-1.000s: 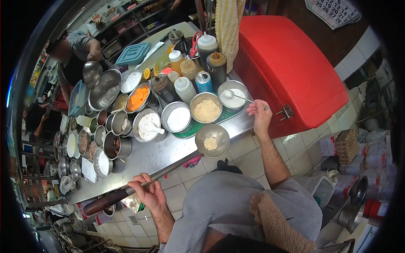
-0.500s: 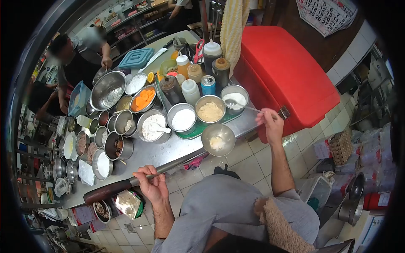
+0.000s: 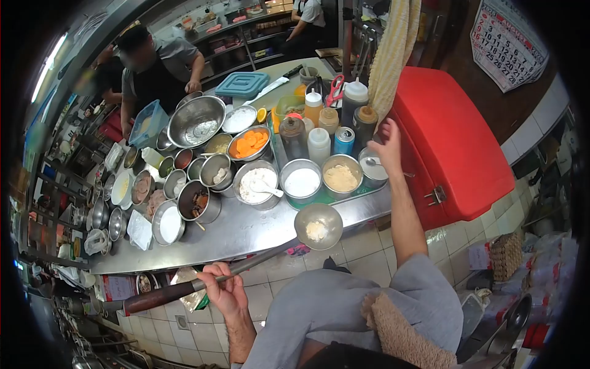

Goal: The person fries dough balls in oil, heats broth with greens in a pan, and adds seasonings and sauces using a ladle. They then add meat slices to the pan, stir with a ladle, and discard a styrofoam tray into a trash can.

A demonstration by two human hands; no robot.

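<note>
My left hand (image 3: 226, 289) grips the metal shaft of a long wok ladle (image 3: 317, 216), just past its dark wooden handle. The ladle's round bowl hangs off the counter's front edge, with a little white and tan powder inside. My right hand (image 3: 387, 147) is raised beside the brown-capped dark squeeze bottle (image 3: 366, 123), fingers apart and holding nothing visible; whether it touches the bottle I cannot tell. Below it, a spoon (image 3: 372, 163) rests in a steel bowl of white powder (image 3: 376, 178), partly hidden by my forearm. Next to that bowl stand bowls of tan powder (image 3: 342, 178) and white powder (image 3: 302, 182).
Several squeeze bottles and a blue can (image 3: 344, 141) stand behind the powder bowls. Sliced carrots (image 3: 249, 144) and several ingredient bowls crowd the counter (image 3: 258, 227) leftward. A big red box (image 3: 452, 147) borders the right. Across the counter is a co-worker (image 3: 160, 67).
My right hand has let go of the spoon, leaving it in the white powder, and has moved up toward the bottles. My left hand still holds the ladle. The view has shifted.
</note>
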